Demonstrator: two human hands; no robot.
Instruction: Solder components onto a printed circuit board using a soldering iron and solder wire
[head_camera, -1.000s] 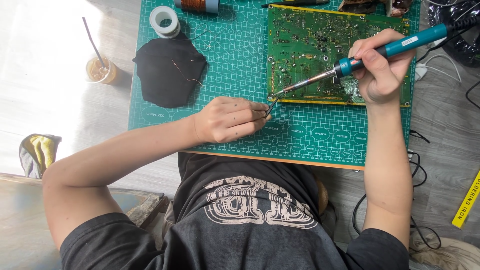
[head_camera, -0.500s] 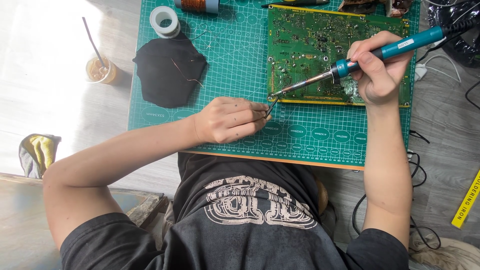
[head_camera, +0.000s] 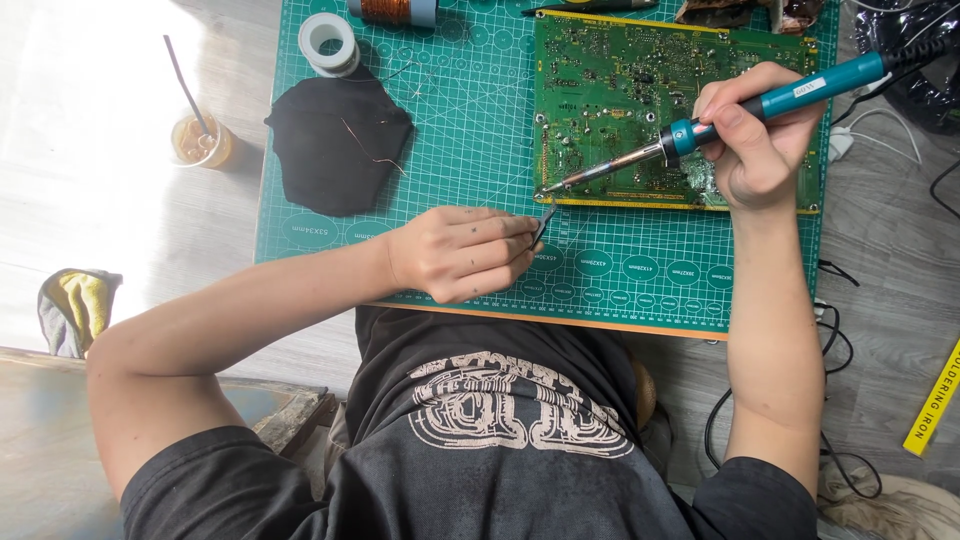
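Seen from my head camera, my right hand (head_camera: 760, 150) grips a teal-handled soldering iron (head_camera: 700, 125) like a pen, fingers closed around the grip, its metal tip resting at the lower left corner of a green circuit board (head_camera: 640, 70). The board lies flat on the upper right part of a green cutting mat (head_camera: 470, 130) that covers the surface (head_camera: 120, 180). My left hand (head_camera: 455, 252) rests on the mat just below that corner, fingers pinched on slim tweezers (head_camera: 545, 220) whose points reach up beside the iron's tip; whether they touch the board I cannot tell. A black cloth pad (head_camera: 335, 145) with a thin strand of copper wire across it lies on the mat's left side, near a white roll of tape (head_camera: 328, 42) and a spool of copper wire (head_camera: 392, 10) at the top edge. Off the mat to the left stand a plastic cup with an amber drink and a straw (head_camera: 200, 138) and, nearer the surface's edge, a crumpled yellow and grey rag (head_camera: 75, 308). The iron's cable runs off to the upper right.
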